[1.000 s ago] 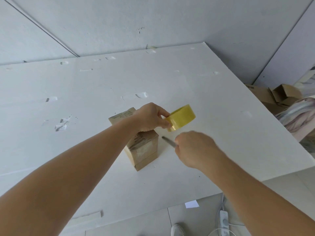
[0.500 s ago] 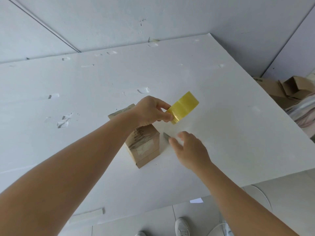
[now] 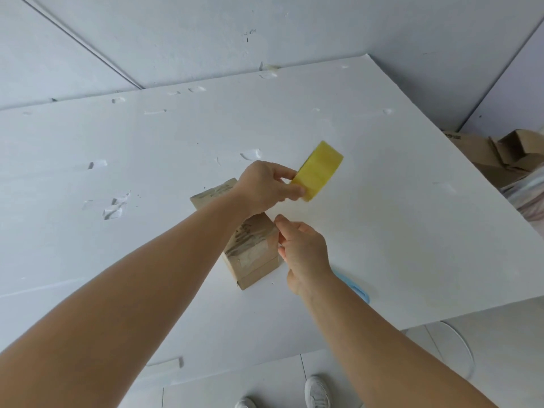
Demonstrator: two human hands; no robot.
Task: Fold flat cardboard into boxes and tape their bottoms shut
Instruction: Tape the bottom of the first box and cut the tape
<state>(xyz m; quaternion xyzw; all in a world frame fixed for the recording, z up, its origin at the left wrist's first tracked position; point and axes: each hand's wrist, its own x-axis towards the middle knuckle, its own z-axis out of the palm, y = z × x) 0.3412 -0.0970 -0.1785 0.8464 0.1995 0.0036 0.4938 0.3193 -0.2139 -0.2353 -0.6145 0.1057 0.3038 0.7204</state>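
White table [image 3: 382,231] meets pale wall [image 3: 265,30].

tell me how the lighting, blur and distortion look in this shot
Head view: soft, even light and faint shadows; no strong glare, though the white table looks washed out. Wide-angle stretch enlarges the forearms near the bottom edge. The left hand, tape, box and right hand are reasonably sharp.

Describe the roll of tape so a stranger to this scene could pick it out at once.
Start at the big white table and find the small brown cardboard box standing near its middle. Just above and right of the box, the left hand pinches the roll of tape in the air. It is the only bright yellow thing here, unlike the brown box and the blue tool behind the right wrist.
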